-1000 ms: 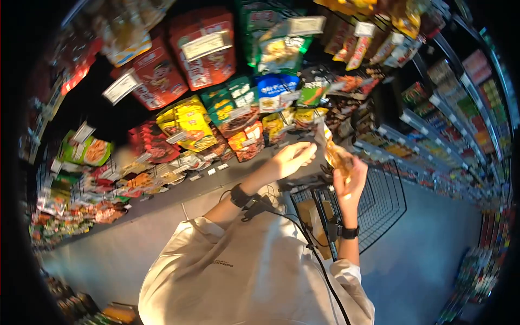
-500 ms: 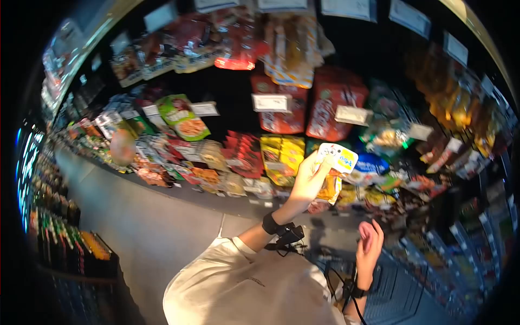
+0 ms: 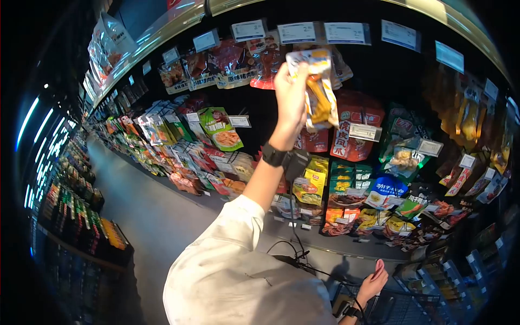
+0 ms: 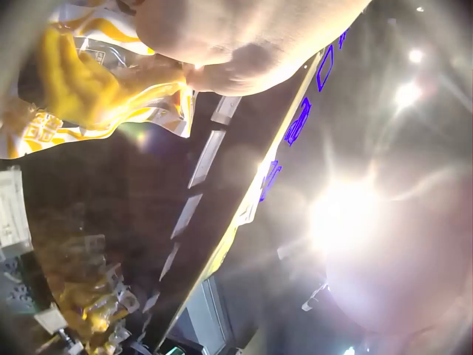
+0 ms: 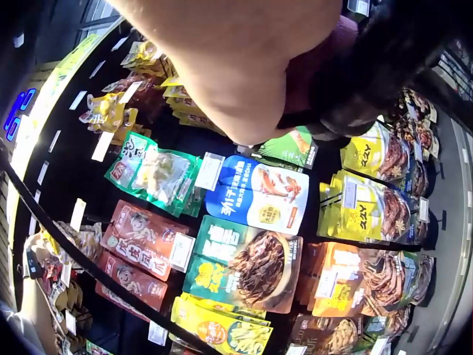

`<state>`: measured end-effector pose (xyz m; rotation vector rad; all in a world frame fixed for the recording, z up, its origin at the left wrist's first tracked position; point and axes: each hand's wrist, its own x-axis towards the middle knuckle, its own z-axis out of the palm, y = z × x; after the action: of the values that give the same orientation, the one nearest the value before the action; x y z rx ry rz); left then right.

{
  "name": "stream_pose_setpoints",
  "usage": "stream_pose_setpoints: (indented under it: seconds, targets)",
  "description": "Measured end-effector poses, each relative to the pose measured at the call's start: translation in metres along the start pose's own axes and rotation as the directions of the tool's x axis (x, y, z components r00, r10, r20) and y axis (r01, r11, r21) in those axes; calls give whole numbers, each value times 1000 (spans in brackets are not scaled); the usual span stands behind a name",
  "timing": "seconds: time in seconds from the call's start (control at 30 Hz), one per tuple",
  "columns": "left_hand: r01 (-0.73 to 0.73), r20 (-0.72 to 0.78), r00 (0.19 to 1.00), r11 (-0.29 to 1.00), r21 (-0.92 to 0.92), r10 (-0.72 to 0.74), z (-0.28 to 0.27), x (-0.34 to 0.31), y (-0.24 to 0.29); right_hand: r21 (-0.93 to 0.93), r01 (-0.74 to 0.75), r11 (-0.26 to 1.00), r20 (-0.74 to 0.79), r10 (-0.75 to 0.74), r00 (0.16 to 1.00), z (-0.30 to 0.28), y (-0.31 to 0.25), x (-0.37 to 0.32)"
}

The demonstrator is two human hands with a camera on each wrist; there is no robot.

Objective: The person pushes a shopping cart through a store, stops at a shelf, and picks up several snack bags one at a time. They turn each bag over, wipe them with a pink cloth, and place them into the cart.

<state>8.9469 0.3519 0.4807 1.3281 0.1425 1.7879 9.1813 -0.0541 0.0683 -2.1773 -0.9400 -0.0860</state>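
packet (image 3: 322, 100), yellow-brown pieces inside, pinched by left hand (image 3: 291, 100) in front of hanging bags (image 3: 235, 62); right hand (image 3: 372, 284) low, near wire basket (image 3: 420, 296), its state cannot be told; only left wrist view shows lamp glare (image 4: 347, 218)

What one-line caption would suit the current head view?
Left hand holding up a yellow-and-white packet before hanging snack bags, right hand lower down.

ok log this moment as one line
left hand: grips yellow-and-white packet, raised by hanging packs | right hand: low, near wire basket
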Motion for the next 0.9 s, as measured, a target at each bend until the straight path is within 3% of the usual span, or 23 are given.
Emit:
stream_pose_setpoints:
  seconds: [0.03, 0.13, 0.17, 0.27, 0.6, 0.7, 0.8, 0.9]
  targets:
    - [-58, -37, 998, 998, 17, 58, 1, 8, 1, 3, -4, 1000, -4, 4, 1000, 0, 3, -1]
    - [-22, -109, 994, 997, 74, 30, 2, 27, 7, 50, -3, 999, -109, 8, 994, -2, 1, 1]
    - [-61, -85, 994, 996, 69, 67, 2, 33, 6, 37, -48, 998, -63, 50, 997, 3, 13, -1]
    - [-143, -82, 985, 985, 98, 151, 3, 43, 4, 44, -31, 999, -121, 36, 992, 1, 7, 0]
    - [-155, -122, 976, 968, 198, 181, 10, 57, 6, 42, -35, 998, -107, 39, 994, 0, 7, -1]
    - [-140, -28, 988, 969, 206, 149, 6, 60, 5, 53, -44, 998, -107, 49, 993, 0, 6, -1]
    - [-203, -89, 969, 949, 240, 230, 12, 58, 0, 58, -55, 997, -94, 61, 994, -1, 4, -1]
    - [-221, -142, 960, 964, 148, 242, 19, 55, 1, 53, -51, 997, -102, 56, 993, 0, 4, 0]
